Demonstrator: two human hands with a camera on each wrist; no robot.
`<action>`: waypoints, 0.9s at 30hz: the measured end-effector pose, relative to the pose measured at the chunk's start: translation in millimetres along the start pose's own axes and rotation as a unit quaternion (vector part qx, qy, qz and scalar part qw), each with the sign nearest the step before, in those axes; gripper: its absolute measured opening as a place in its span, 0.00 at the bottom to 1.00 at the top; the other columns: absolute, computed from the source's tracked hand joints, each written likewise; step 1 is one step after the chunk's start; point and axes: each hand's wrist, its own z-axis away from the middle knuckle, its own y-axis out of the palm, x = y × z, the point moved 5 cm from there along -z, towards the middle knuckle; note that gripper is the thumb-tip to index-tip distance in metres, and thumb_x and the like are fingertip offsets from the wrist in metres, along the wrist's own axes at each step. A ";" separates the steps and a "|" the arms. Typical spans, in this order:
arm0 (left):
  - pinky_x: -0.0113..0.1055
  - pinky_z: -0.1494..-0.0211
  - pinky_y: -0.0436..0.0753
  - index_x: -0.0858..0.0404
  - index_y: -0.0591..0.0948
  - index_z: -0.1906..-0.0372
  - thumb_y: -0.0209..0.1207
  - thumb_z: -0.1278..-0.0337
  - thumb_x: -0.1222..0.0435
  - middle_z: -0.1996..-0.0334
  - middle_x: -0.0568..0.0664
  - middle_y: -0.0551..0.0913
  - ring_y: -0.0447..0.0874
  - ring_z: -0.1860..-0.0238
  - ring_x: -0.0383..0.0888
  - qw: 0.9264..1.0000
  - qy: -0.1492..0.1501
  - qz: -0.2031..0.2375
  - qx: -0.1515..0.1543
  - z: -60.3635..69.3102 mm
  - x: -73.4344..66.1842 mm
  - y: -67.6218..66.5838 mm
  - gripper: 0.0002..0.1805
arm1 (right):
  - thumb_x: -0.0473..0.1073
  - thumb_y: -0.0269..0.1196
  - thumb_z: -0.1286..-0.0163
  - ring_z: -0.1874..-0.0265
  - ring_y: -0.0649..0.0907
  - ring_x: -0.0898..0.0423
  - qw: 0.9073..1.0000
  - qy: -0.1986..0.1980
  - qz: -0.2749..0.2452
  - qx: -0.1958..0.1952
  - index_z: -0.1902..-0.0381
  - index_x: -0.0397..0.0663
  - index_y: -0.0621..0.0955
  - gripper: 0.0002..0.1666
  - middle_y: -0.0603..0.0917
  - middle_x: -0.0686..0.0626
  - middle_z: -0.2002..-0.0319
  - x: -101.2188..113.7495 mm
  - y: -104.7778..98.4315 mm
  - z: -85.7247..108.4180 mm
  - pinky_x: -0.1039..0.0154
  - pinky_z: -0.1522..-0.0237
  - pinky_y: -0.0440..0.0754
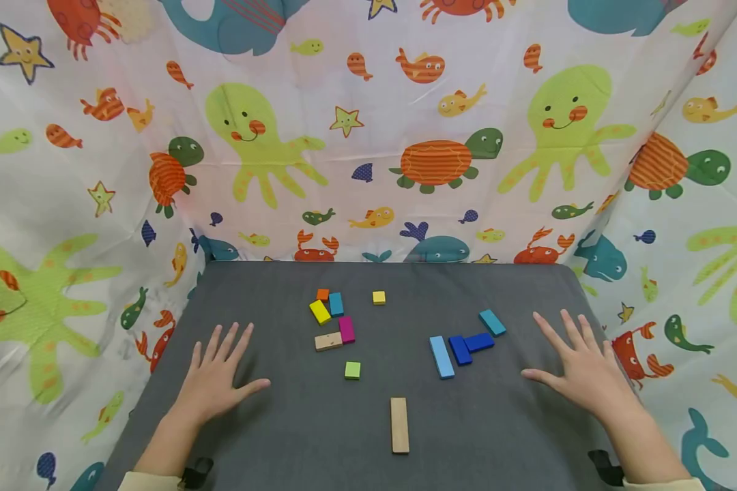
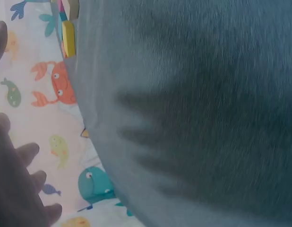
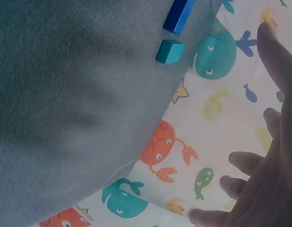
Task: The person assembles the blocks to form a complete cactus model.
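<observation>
Head view: the left hand [image 1: 217, 380] and right hand [image 1: 583, 372] are held over the grey cloth-covered tabletop [image 1: 319, 436], each grip spread wide. Between them, a short pale wooden block [image 1: 328, 341] is set against a magenta rectangular block [image 1: 347, 329]; a teal-blue rectangular block [image 1: 493, 322] is laid beside a dark-blue block [image 1: 480, 341].

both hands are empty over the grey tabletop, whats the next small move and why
Probably reach the right hand inward to the teal rectangular block. That hand is spread and holds nothing, this block looks nearest to it, and a visible gap separates it from the neighbouring dark blue rectangular block, which may leave room for a pinch.
</observation>
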 end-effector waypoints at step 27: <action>0.64 0.24 0.54 0.53 0.62 0.22 0.72 0.51 0.41 0.21 0.49 0.60 0.56 0.22 0.55 0.979 0.081 0.187 0.024 -0.7 -68.0 44.0 0.53 | 0.54 0.77 0.45 0.42 0.79 0.34 0.994 -0.027 -0.102 -0.023 0.34 0.45 0.77 0.44 0.79 0.35 0.39 48.7 35.2 -2.4 0.33 0.46 0.77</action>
